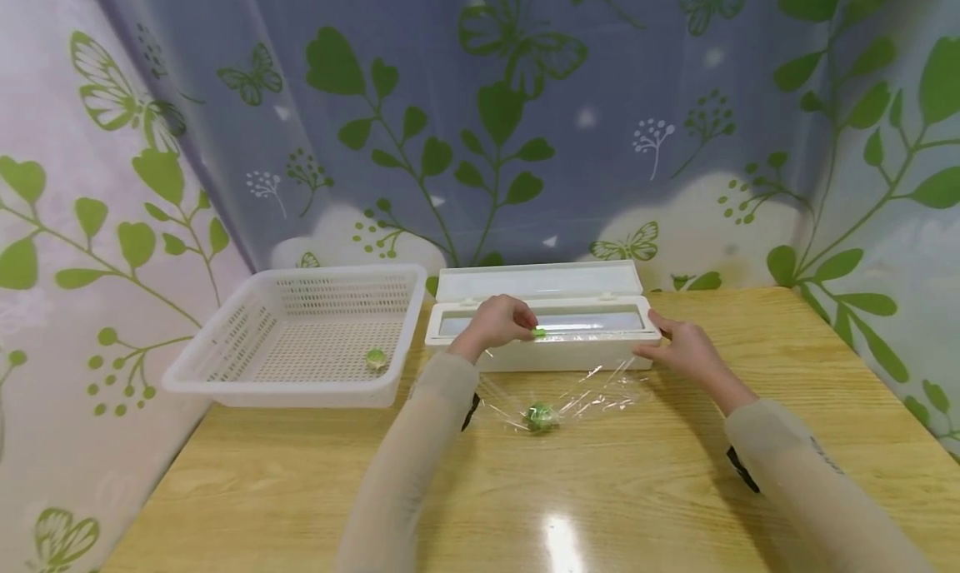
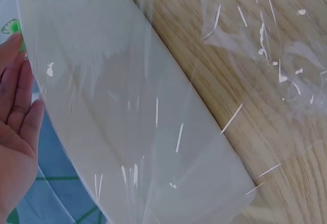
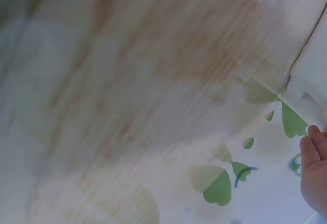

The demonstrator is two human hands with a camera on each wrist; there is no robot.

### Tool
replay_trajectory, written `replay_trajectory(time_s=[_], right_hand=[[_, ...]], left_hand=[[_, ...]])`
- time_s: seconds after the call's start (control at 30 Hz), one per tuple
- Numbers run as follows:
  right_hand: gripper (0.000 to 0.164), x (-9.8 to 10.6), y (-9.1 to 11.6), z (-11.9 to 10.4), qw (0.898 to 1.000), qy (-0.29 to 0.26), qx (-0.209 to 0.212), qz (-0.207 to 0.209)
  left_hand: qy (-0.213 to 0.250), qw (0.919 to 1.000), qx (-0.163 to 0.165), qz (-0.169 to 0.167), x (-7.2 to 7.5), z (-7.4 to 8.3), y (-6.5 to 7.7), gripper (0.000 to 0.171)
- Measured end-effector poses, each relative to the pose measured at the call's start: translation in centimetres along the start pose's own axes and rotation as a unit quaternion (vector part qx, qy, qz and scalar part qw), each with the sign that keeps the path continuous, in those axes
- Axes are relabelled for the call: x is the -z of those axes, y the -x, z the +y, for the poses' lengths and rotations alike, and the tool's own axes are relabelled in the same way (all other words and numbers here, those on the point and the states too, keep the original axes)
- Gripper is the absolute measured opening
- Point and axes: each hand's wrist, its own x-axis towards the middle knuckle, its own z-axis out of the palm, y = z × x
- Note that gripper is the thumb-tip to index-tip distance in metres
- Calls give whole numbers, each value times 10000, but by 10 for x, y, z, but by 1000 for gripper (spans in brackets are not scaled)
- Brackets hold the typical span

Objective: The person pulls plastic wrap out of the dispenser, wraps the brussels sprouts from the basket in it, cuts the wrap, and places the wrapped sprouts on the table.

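A long white cling film dispenser (image 1: 555,356) lies in front of me, its lid (image 1: 536,282) raised at the back. With thumb and fingertips my left hand (image 1: 497,325) pinches the small green slide cutter (image 1: 539,332) along the box's top edge. The right hand (image 1: 686,352) grips the right end of the box between thumb and fingers. Clear cling film (image 1: 592,394) hangs from the front edge onto the table, creased and shiny. Beneath or within it sits a small round green vegetable (image 1: 540,417), like a Brussels sprout.
Left of the dispenser stands a white plastic basket (image 1: 292,394) with a perforated floor. One small green-and-white vegetable (image 1: 376,358) lies in it. The wooden table (image 1: 600,506) meets a patterned curtain (image 1: 420,140) at the back.
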Motion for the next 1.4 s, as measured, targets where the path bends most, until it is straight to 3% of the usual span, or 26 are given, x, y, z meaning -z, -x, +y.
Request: replay_trajectory(time_s=[0.5, 0.93, 1.4], right_hand=[[79, 1, -3, -2, 9999, -37, -81, -75], [78, 0, -3, 0, 10000, 62, -12, 25], [79, -2, -1, 1, 10000, 39, -41, -59]], left_hand=[[-352, 9992, -148, -67, 14, -2, 6, 14], [-687, 9975, -72, -120, 22, -5, 10, 14], [-603, 9981, 28, -143, 25, -16, 17, 14]])
